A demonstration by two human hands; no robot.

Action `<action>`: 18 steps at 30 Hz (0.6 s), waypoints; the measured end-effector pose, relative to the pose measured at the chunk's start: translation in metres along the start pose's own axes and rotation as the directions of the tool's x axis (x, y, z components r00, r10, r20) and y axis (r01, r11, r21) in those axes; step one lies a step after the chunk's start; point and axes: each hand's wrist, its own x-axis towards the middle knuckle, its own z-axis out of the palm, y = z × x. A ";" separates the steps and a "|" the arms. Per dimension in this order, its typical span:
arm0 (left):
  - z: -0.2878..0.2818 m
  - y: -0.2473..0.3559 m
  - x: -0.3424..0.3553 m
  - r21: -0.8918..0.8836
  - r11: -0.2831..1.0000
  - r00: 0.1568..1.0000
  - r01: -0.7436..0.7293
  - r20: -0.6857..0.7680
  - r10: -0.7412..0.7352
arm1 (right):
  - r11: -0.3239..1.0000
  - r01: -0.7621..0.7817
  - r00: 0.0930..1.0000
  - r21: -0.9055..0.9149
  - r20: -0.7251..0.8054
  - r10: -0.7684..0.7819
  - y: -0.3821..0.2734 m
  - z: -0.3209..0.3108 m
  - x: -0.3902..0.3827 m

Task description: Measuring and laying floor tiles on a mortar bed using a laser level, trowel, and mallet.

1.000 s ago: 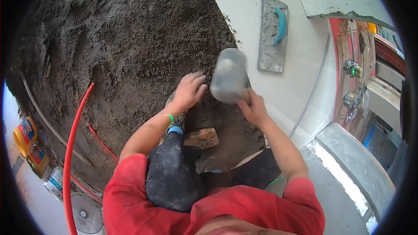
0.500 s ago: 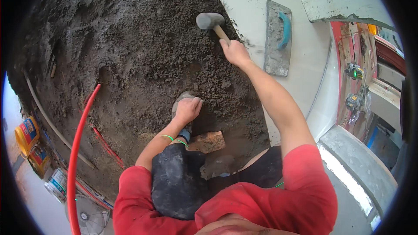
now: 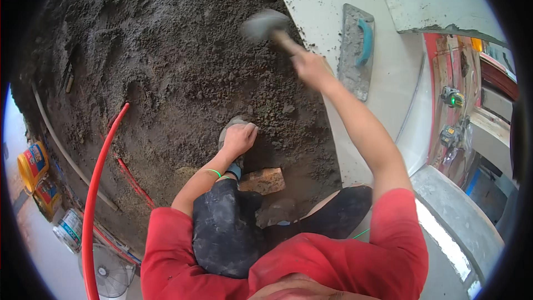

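the rubber mallet [image 3: 265, 24] is out at the far edge of the mortar bed, its grey head blurred and hanging just over the line where the dark mix meets the pale floor tile [image 3: 311, 0]. the right hand [image 3: 308, 66] is clenched round the wooden handle low down, arm stretched long — a grip near the end of the handle gives the head its swing, which fits the blur. the head looks rounded and matt, though the smear makes its exact shape hard to call.

the left hand [image 3: 240, 138] is closed over something pale and rounded resting on the mortar, possibly the toe of a shoe; i cannot tell if it grips it or only presses on it for support while the body leans forward.

the mortar bed [image 3: 166, 66] is coarse, damp-looking and lumpy, raked into rough ridges. a piece of orange-brown brick [image 3: 265, 180] lies flat just beside the knee. on the tile a steel trowel with a blue handle [image 3: 355, 50] lies parked within reach, crusted grey, crumbs of mix scattered around it. a red hose [image 3: 94, 189] curves down the left side — smooth and glossy against the grit — with a paler pipe [image 3: 61, 144] running beyond it.
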 end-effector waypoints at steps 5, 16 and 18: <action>-0.003 -0.014 -0.017 0.036 0.998 0.998 0.043 0.043 -0.044 | 0.999 -0.023 0.996 0.035 0.090 0.020 -0.061 0.033 0.013; -0.006 -0.013 -0.019 -0.017 0.998 0.996 0.059 0.074 -0.058 | 0.912 -0.376 0.897 -0.167 0.183 0.403 -0.008 0.005 0.023; 0.004 -0.009 -0.006 -0.021 1.000 0.997 0.021 0.069 -0.020 | 0.983 -0.184 0.978 -0.019 0.093 0.185 -0.009 0.027 0.013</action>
